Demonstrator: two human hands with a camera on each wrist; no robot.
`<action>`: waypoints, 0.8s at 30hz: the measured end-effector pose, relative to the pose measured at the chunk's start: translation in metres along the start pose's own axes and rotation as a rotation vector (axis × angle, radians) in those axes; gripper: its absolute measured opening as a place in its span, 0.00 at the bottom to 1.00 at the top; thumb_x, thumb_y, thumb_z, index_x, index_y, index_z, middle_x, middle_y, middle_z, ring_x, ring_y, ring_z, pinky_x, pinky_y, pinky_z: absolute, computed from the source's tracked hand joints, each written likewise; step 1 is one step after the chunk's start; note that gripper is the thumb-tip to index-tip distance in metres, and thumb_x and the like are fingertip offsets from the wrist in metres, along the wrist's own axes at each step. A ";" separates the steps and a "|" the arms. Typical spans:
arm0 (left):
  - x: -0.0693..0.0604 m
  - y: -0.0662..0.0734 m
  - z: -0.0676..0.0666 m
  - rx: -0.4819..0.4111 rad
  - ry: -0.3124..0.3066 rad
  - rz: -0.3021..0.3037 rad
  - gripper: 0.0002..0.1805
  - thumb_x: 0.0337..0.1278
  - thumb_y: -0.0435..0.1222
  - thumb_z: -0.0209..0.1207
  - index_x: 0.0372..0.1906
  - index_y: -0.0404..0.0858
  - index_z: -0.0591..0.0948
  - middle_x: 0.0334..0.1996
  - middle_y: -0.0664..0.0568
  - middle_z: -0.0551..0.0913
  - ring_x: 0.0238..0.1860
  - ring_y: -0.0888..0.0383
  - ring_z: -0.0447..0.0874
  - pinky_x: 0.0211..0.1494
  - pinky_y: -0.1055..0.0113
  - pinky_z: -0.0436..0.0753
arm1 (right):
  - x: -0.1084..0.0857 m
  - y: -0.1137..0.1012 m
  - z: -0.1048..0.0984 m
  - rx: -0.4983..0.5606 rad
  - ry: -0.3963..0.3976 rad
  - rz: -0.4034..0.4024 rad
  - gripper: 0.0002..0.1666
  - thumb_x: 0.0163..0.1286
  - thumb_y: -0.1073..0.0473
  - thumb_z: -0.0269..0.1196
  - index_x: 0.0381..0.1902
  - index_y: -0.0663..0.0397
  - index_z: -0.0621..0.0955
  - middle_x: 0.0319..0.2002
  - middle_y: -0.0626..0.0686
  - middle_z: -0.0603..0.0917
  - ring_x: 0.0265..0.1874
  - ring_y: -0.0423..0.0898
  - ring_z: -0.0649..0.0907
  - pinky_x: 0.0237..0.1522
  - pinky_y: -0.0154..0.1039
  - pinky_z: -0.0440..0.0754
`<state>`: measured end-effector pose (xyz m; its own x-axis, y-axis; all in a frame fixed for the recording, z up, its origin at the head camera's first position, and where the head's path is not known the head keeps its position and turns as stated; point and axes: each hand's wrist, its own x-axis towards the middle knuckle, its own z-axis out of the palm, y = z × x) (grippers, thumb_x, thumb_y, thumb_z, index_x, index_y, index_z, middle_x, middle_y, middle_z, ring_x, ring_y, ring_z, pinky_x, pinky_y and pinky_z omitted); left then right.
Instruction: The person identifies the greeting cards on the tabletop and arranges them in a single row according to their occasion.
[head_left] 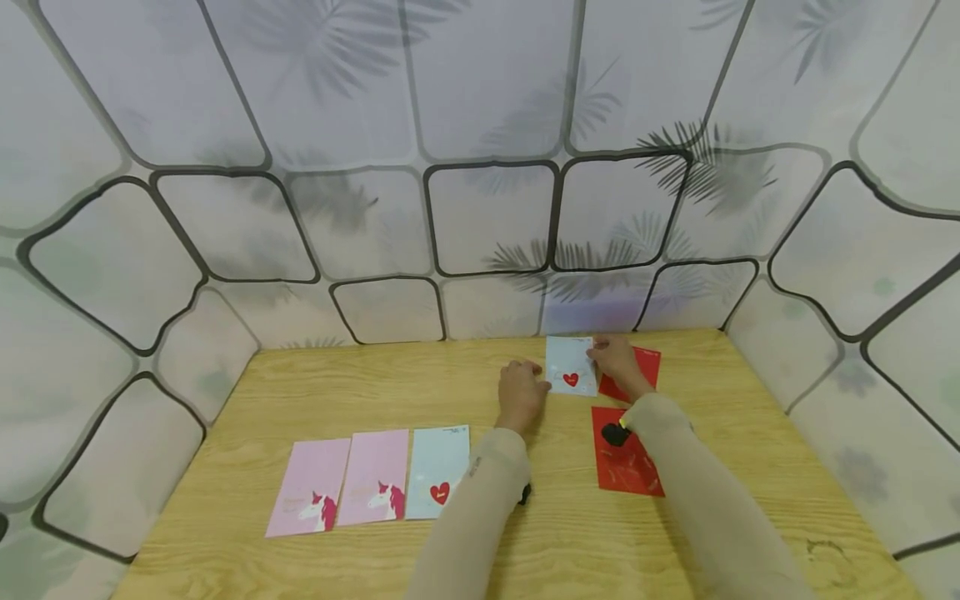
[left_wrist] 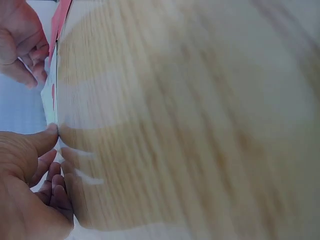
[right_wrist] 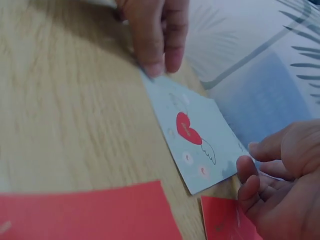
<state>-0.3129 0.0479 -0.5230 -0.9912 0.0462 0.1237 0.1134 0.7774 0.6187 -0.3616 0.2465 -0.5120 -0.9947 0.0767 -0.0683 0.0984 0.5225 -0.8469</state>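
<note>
A light blue card (head_left: 567, 367) with a winged red heart lies at the back of the table. My left hand (head_left: 522, 392) is at its lower left corner. In the left wrist view, the thumb (left_wrist: 47, 138) touches the card's edge while the other fingers bend beside it. My right hand (head_left: 618, 364) holds the upper right corner between thumb and forefinger, plainest in the right wrist view (right_wrist: 282, 180). Under the right hand lies a red card (head_left: 648, 367), partly covered. Another red card (head_left: 626, 467) is nearer, below the right wrist.
Two pink unicorn cards (head_left: 318, 467) (head_left: 382, 454) and a second light blue heart card (head_left: 438, 458) form a row on the left of the wooden table (head_left: 225, 467). The left sleeve overlaps that blue card. A patterned curtain (head_left: 487, 217) hangs right behind the table's far edge.
</note>
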 end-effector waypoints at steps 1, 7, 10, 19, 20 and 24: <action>0.000 0.000 -0.001 -0.001 -0.007 0.002 0.14 0.62 0.38 0.71 0.49 0.36 0.87 0.46 0.44 0.82 0.50 0.46 0.78 0.56 0.55 0.77 | 0.000 -0.001 0.000 0.025 -0.004 0.007 0.31 0.77 0.65 0.57 0.72 0.75 0.67 0.63 0.74 0.76 0.48 0.57 0.83 0.50 0.46 0.82; -0.002 0.001 -0.005 0.027 -0.035 0.027 0.16 0.63 0.39 0.70 0.52 0.36 0.87 0.50 0.43 0.82 0.52 0.46 0.77 0.58 0.54 0.77 | -0.001 -0.005 0.001 0.130 0.013 0.019 0.29 0.79 0.62 0.57 0.71 0.73 0.71 0.54 0.70 0.81 0.26 0.41 0.80 0.33 0.34 0.78; -0.003 0.001 -0.007 0.050 -0.042 0.043 0.17 0.63 0.40 0.70 0.53 0.36 0.87 0.50 0.42 0.82 0.52 0.46 0.77 0.58 0.55 0.77 | -0.003 -0.007 0.001 0.125 0.051 0.008 0.27 0.80 0.57 0.58 0.69 0.70 0.75 0.48 0.65 0.83 0.26 0.42 0.79 0.31 0.35 0.78; -0.003 -0.003 -0.007 0.044 -0.045 0.062 0.19 0.63 0.41 0.70 0.55 0.37 0.86 0.51 0.44 0.82 0.51 0.47 0.77 0.58 0.57 0.76 | -0.010 -0.011 0.000 0.121 0.134 -0.050 0.25 0.80 0.51 0.59 0.62 0.64 0.82 0.50 0.65 0.84 0.37 0.50 0.81 0.34 0.36 0.78; -0.003 -0.003 -0.006 0.042 -0.047 0.062 0.19 0.63 0.40 0.70 0.55 0.36 0.86 0.51 0.44 0.82 0.51 0.47 0.76 0.58 0.57 0.76 | -0.011 -0.011 0.000 0.122 0.134 -0.052 0.24 0.80 0.50 0.59 0.62 0.64 0.83 0.49 0.64 0.85 0.36 0.49 0.81 0.33 0.36 0.79; -0.001 -0.005 -0.006 0.023 -0.076 0.053 0.19 0.63 0.40 0.70 0.56 0.36 0.86 0.51 0.43 0.82 0.53 0.46 0.77 0.59 0.56 0.76 | -0.014 -0.011 -0.001 0.125 0.127 -0.049 0.24 0.81 0.48 0.59 0.60 0.62 0.83 0.42 0.60 0.84 0.29 0.47 0.80 0.30 0.38 0.80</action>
<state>-0.3116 0.0400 -0.5213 -0.9863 0.1343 0.0955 0.1647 0.7866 0.5951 -0.3490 0.2407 -0.5016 -0.9857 0.1645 0.0355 0.0373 0.4190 -0.9072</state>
